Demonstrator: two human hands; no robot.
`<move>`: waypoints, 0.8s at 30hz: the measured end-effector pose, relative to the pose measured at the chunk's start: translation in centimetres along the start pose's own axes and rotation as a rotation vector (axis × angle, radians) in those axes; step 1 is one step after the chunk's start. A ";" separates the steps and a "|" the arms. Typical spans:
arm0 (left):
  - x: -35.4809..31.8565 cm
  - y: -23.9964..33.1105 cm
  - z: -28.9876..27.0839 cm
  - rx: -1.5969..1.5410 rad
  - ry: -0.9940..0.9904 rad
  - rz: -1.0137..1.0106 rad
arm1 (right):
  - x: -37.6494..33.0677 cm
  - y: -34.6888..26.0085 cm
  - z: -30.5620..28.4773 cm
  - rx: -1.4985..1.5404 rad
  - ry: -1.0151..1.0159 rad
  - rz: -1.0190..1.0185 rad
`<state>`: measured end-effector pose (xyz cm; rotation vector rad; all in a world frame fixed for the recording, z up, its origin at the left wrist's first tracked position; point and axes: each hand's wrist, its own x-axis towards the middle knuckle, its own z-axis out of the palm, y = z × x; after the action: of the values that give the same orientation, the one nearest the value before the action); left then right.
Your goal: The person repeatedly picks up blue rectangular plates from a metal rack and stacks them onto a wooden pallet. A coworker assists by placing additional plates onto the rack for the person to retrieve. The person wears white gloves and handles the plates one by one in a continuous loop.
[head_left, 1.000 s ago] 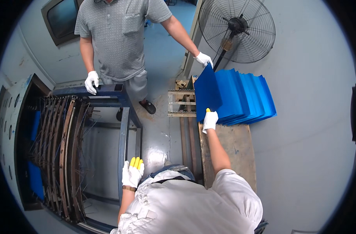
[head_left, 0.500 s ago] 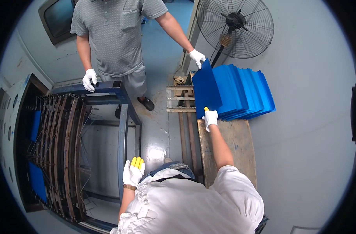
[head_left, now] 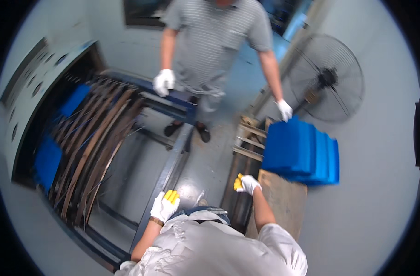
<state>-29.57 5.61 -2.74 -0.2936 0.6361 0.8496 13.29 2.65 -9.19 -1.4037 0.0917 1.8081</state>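
Note:
My left hand (head_left: 165,206), in a white glove with yellow fingertips, lies palm up beside the dark blue metal frame (head_left: 166,168). Its fingers are extended and nothing is in it. My right hand (head_left: 248,184), gloved the same way, hangs just left of the wooden board (head_left: 283,188) with its fingers curled in and no sheet visible in them. Beyond it, a fanned stack of blue sheets (head_left: 288,147) rests on the far end of the board. A co-worker's white-gloved hand (head_left: 284,111) is at the stack's far top corner.
On the left stands a rack of rusty slats (head_left: 102,142) with thin wires and blue sheets (head_left: 49,161) behind. The co-worker (head_left: 214,50) stands behind the frame, other hand (head_left: 164,83) on its rail. A pedestal fan (head_left: 327,78) is beyond the stack.
My right hand has let go of the front blue sheet and moved left, away from the stack. The view has turned, shifting everything. My left hand stays open beside the frame.

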 end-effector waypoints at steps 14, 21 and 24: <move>-7.5 9.7 -12.6 1.321 0.171 1.051 | -0.6 16.2 51.3 -0.863 -0.958 0.161; -14.9 13.8 -11.6 2.001 0.687 0.787 | -3.3 24.2 69.6 -0.482 -1.147 0.140; -16.1 15.5 -10.1 1.945 0.664 0.704 | -0.6 27.2 74.3 -0.319 -0.993 0.240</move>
<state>-53.49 0.83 -0.41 1.5524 1.9305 0.4105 -61.35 22.54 8.01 -0.5533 -0.5841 2.6069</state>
